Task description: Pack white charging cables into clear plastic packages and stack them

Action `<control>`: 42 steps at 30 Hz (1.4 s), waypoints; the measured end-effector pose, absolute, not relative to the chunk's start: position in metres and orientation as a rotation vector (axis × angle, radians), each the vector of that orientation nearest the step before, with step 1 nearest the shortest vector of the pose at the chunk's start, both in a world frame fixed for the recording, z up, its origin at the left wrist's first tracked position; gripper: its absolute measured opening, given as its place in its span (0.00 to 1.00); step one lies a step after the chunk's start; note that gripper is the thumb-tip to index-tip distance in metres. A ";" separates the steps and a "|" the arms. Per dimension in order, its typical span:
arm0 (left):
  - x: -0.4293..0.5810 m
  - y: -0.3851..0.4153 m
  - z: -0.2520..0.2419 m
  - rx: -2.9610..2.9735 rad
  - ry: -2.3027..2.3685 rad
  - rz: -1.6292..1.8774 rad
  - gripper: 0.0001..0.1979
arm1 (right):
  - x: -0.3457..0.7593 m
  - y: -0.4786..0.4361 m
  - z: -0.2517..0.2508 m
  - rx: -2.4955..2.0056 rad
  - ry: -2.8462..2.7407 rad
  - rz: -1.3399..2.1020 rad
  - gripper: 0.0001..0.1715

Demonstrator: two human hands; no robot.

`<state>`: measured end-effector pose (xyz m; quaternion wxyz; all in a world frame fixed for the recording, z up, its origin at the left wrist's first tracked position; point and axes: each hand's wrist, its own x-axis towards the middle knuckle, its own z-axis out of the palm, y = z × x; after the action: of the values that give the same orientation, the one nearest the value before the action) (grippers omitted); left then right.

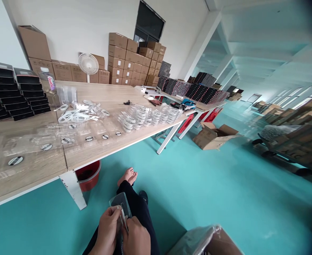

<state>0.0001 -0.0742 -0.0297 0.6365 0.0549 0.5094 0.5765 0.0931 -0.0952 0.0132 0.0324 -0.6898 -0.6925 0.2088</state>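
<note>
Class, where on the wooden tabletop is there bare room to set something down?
Bare wood shows behind the white cables, left of the small black parts. Crowded: left end, black boxes; front, clear packets and cable bundles.

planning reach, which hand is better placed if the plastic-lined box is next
Probably the right hand: it is nearer the plastic-lined box, while the left hand is on the table side. Both hands are at the white item, so neither looks free.
</note>
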 end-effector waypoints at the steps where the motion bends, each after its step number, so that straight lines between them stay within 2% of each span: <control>1: -0.001 -0.074 -0.029 0.118 1.149 1.309 0.17 | 0.094 -0.094 0.011 -2.120 -2.107 0.663 0.12; 4: -0.006 -0.073 -0.022 0.114 1.012 1.285 0.15 | 0.099 -0.088 0.011 -2.067 -1.979 0.793 0.07; 8: -0.010 -0.070 -0.003 0.147 0.808 1.247 0.16 | 0.108 -0.085 0.013 -1.899 -1.855 0.828 0.08; 12: -0.010 -0.069 0.011 0.121 0.808 1.246 0.16 | 0.115 -0.092 0.005 -1.721 -1.875 0.582 0.17; 17: -0.009 -0.071 0.027 0.174 0.825 1.268 0.11 | 0.120 -0.097 0.002 -1.588 -1.949 0.134 0.18; 19: -0.010 -0.071 0.036 0.181 0.844 1.265 0.12 | 0.122 -0.094 0.011 -1.641 -1.894 0.261 0.17; 23: -0.014 -0.071 0.050 0.220 0.830 1.200 0.09 | 0.128 -0.085 0.032 -1.741 -1.627 0.918 0.17; 26: -0.015 -0.071 0.051 0.274 0.778 1.182 0.06 | 0.131 -0.081 0.041 -1.743 -1.470 1.138 0.16; 34: -0.012 -0.075 0.044 0.331 0.754 1.152 0.04 | 0.129 -0.080 0.046 -1.745 -1.376 1.182 0.13; 39: -0.004 -0.075 0.034 0.279 0.900 1.167 0.14 | 0.124 -0.080 0.048 -1.849 -1.454 1.094 0.14; 42: 0.004 -0.074 0.025 0.270 0.995 1.211 0.16 | 0.121 -0.080 0.048 -1.931 -1.494 1.059 0.14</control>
<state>0.0044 -0.0744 0.0248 0.7002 0.1213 0.4467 0.5436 0.1206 -0.0800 0.0480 0.2380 -0.7048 -0.5453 0.3864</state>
